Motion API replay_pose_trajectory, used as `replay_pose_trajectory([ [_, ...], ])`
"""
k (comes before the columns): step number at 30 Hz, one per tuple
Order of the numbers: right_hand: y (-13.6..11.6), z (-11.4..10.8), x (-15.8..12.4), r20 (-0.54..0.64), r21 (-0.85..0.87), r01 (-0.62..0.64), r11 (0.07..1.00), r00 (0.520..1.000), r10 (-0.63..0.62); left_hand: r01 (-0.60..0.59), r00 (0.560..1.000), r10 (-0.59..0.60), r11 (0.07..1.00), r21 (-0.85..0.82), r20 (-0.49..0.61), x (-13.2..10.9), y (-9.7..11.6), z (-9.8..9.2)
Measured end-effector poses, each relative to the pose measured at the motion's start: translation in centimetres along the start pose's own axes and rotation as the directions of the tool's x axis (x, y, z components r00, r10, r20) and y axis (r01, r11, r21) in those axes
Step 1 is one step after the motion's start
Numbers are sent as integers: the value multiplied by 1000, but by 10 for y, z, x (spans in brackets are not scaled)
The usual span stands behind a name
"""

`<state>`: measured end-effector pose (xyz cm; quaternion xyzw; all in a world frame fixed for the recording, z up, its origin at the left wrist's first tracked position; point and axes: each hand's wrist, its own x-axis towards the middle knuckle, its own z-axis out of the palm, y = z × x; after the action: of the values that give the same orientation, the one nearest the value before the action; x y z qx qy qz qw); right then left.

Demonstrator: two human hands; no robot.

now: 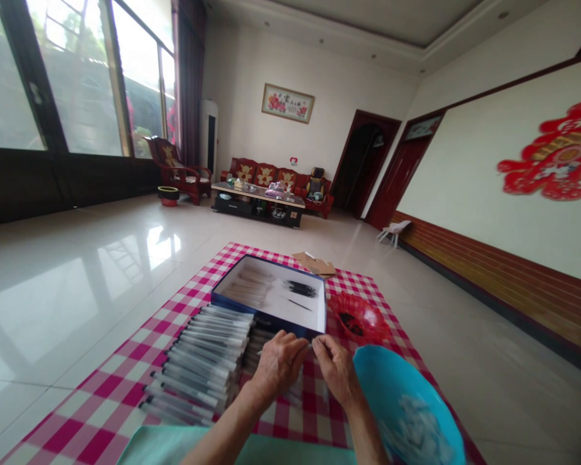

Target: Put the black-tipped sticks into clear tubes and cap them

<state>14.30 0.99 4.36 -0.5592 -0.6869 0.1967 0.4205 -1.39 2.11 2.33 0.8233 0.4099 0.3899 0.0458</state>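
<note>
My left hand (281,361) is closed around a thin pale pen (260,353), whose end pokes out on the left side of the fist. Close beside it, my right hand (337,369) pinches at the pen's other end; the fingers hide most of it. Left of my hands lies a pile of clear-barrelled pens (206,352) with dark ends, side by side. Just beyond my hands is a shallow box (269,313) with a white inside and dark blue sides. Pale thin tubes (249,284) and a bundle of black refills (301,289) rest in it.
A blue bowl (375,368) with small white pieces (416,426) stands at right. Behind it sits a red dish (380,316) with dark bits inside. Brown cardboard (319,265) lies at the far edge of the checked tablecloth (104,403). A low table (232,205) and sofa stand farther off.
</note>
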Motion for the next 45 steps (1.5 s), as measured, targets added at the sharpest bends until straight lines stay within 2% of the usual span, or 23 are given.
replay_pose_trajectory([
  [3,2,8,2,-98,-89,55,995,993,-63,-16,1000,16,1000,23,-5,0,3,1],
  [6,4,12,2,-156,-105,24,994,987,-41,-13,1000,13,1000,16,-11,-1,2,3],
  [10,0,3,0,-48,-11,-15,1000,999,14,5,1000,-5,1000,19,-9,-1,0,4],
  [14,-4,-5,-1,59,60,-1,998,998,-3,9,1000,-9,1000,22,0,-1,-1,3],
  [20,6,6,1,-39,-50,83,995,996,-85,3,1000,-3,999,45,9,-3,0,5],
  [24,9,11,0,-103,-109,28,994,994,-39,-10,1000,9,999,52,17,-3,0,6],
  [27,4,5,-1,-46,-54,0,999,999,-3,-7,1000,7,999,52,15,-2,0,5],
  [31,-3,-4,-2,55,0,20,1000,998,-20,-3,1000,2,998,61,25,-3,0,5],
  [37,7,5,0,16,-104,42,994,999,-40,0,999,-2,998,61,39,-3,-1,7],
  [40,13,13,0,-46,-170,21,985,998,-30,-12,999,9,998,67,47,-4,-1,7],
  [42,14,15,0,-81,-169,-13,985,997,0,-10,999,7,998,63,47,-3,-1,7],
  [45,10,11,0,-64,-111,-41,993,997,34,3,999,-5,999,46,42,-3,-2,7],
])
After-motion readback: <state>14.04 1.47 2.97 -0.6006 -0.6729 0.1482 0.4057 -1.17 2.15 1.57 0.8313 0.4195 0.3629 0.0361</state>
